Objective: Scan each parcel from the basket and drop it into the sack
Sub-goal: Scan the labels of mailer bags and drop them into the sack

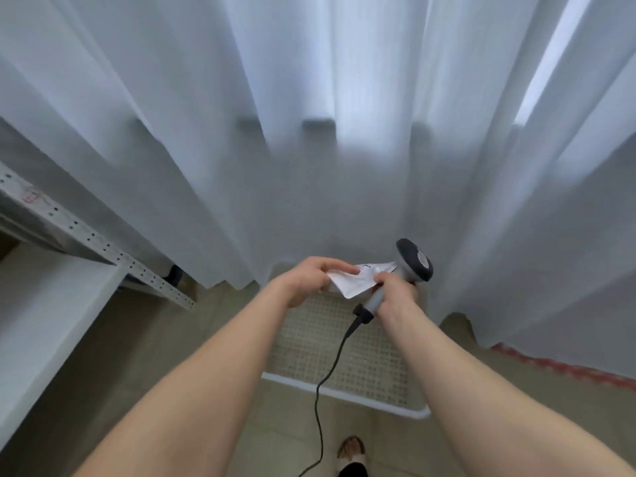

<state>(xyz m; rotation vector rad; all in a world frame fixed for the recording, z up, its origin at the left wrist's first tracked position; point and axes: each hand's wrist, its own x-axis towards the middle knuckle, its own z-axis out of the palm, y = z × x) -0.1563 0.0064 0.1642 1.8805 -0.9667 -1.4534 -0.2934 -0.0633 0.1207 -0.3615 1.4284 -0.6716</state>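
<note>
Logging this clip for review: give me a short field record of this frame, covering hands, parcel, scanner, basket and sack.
left hand: pinches the parcel's left edge
right hand: grips the scanner handle, thumb on the parcel's right edge
parcel: white, flat, held above the basket; label too blurred to read
scanner: head up, cable trailing down
basket: white mesh, below the hands
sack: not in view

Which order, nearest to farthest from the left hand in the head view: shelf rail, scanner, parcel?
1. parcel: pinched in the left hand itself.
2. scanner: just to the right, held in the right hand.
3. shelf rail: far off to the left.
</note>
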